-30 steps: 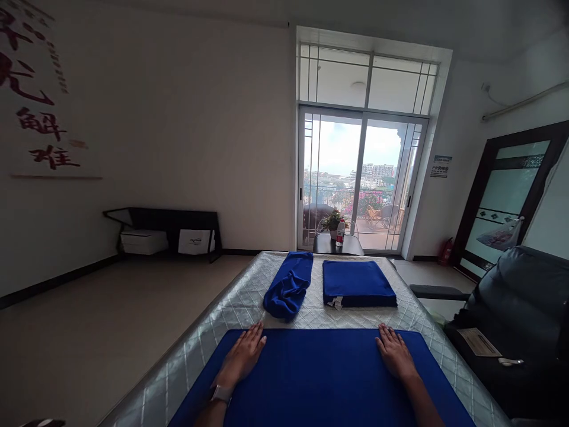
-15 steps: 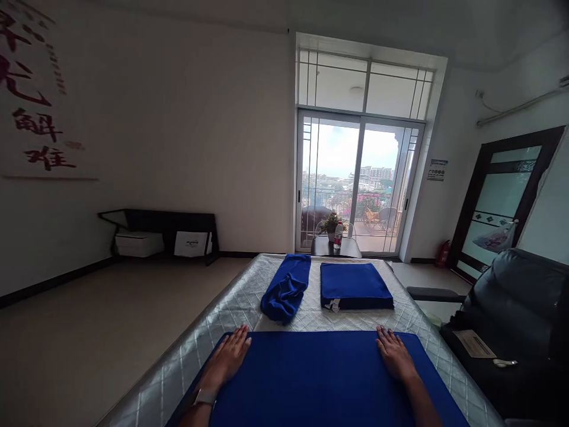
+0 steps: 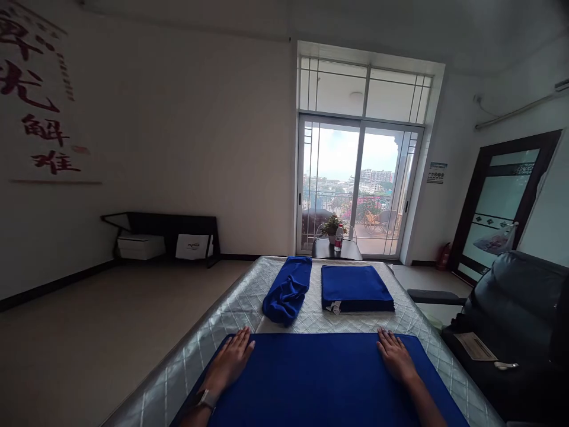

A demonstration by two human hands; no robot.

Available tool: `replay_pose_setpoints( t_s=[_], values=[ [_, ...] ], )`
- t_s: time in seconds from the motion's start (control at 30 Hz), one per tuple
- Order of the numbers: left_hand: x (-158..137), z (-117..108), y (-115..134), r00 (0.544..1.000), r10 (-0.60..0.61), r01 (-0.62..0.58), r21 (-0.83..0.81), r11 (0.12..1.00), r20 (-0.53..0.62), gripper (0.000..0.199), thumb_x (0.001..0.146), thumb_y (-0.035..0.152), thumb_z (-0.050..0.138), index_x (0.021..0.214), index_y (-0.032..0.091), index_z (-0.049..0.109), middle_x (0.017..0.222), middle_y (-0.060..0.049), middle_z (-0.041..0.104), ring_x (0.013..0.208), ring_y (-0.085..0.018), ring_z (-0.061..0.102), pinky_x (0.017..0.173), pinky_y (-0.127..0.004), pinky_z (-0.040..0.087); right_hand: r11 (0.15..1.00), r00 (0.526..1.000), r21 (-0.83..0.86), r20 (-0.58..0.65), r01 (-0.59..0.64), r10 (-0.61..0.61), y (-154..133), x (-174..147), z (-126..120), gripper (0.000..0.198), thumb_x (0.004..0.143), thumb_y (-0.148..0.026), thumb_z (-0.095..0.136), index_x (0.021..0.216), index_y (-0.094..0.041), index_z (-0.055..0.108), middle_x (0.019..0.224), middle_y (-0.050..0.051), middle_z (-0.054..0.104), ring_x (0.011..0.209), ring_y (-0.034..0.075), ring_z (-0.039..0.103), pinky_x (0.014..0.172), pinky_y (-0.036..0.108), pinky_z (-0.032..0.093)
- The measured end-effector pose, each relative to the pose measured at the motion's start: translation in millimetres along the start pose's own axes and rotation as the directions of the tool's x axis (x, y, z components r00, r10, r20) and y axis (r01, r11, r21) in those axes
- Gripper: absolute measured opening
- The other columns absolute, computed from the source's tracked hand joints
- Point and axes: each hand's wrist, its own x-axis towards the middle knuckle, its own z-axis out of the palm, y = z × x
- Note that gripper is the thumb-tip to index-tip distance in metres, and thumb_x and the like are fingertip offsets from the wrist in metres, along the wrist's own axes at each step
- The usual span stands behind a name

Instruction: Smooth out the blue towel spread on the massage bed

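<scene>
A blue cloth (image 3: 315, 379) lies spread flat across the near part of the covered table, its lower part cut off by the picture's bottom edge. My left hand (image 3: 231, 359) rests palm down near its far left corner, fingers stretched out. Near the far right corner, my right hand (image 3: 395, 354) also lies flat on the cloth with the fingers extended. Beyond it sits a neat stack of folded blue cloths (image 3: 355, 286) with white tags at the front. To the left of that stack is a crumpled, loosely bunched blue cloth (image 3: 287, 293).
A silvery quilted cover (image 3: 195, 347) is on the table. At its far end stands a small table with a plant (image 3: 332, 226) and a bottle (image 3: 338, 238). A black armchair (image 3: 520, 308) is close on the right. A low black rack (image 3: 173, 228) stands by the wall.
The view has shifted slightly, so the scene sits a little lower. Both hands stay flat on the spread cloth, with hardly any movement; the other cloths have not moved.
</scene>
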Motion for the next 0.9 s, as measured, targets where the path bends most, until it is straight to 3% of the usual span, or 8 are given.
replay_pose_setpoints(
  t_s=[0.13,0.33,0.63,0.8,0.9],
  values=[
    [-2,-6,4,0.997,-0.035,0.036,-0.012,0.999,0.068,0.064,0.099,0.046,0.024,0.148,0.008,0.039,0.157,-0.013,0.037,0.146,-0.024,0.034,0.12,-0.044,0.029,1.0,1.0,-0.006,-0.016,0.014,-0.014,8,-1,2,0.064,0.098,-0.048,0.016,0.155,-0.02,0.025,0.162,-0.001,0.025,0.15,0.018,0.018,0.122,0.038,0.014],
    [-1,-3,-8,0.98,-0.082,0.086,-0.012,0.996,0.182,0.062,0.098,0.046,0.028,0.151,0.015,0.035,0.16,-0.008,0.03,0.148,-0.02,0.026,0.122,-0.04,0.023,1.0,0.999,-0.024,-0.036,0.013,-0.014,23,8,18,0.066,0.098,-0.051,0.017,0.155,-0.019,0.026,0.162,0.0,0.023,0.15,0.02,0.018,0.123,0.04,0.015],
    [-2,-1,-18,0.982,-0.049,0.056,-0.035,0.998,0.183,0.066,0.098,0.048,0.028,0.153,0.012,0.031,0.16,-0.011,0.031,0.149,-0.024,0.026,0.122,-0.046,0.022,1.0,1.0,-0.028,-0.021,-0.008,0.007,53,12,19,0.065,0.097,-0.047,0.018,0.155,-0.018,0.027,0.162,0.001,0.025,0.15,0.02,0.017,0.122,0.042,0.016],
    [-2,0,-24,0.989,-0.061,0.069,-0.055,0.996,0.138,0.059,0.097,0.045,0.033,0.151,0.02,0.038,0.157,-0.008,0.038,0.146,-0.025,0.032,0.12,-0.045,0.027,0.999,1.0,-0.039,-0.021,-0.022,0.021,59,11,20,0.063,0.098,-0.044,0.018,0.155,-0.018,0.028,0.162,0.002,0.025,0.15,0.021,0.017,0.122,0.045,0.017],
    [-2,2,-30,0.99,-0.072,0.077,-0.04,0.996,0.118,0.059,0.097,0.044,0.032,0.151,0.019,0.037,0.157,-0.009,0.038,0.146,-0.025,0.033,0.12,-0.046,0.027,0.998,0.999,-0.052,-0.029,-0.027,0.025,65,10,22,0.064,0.098,-0.044,0.016,0.156,-0.018,0.025,0.163,0.002,0.023,0.151,0.021,0.015,0.122,0.045,0.015]
  ],
)
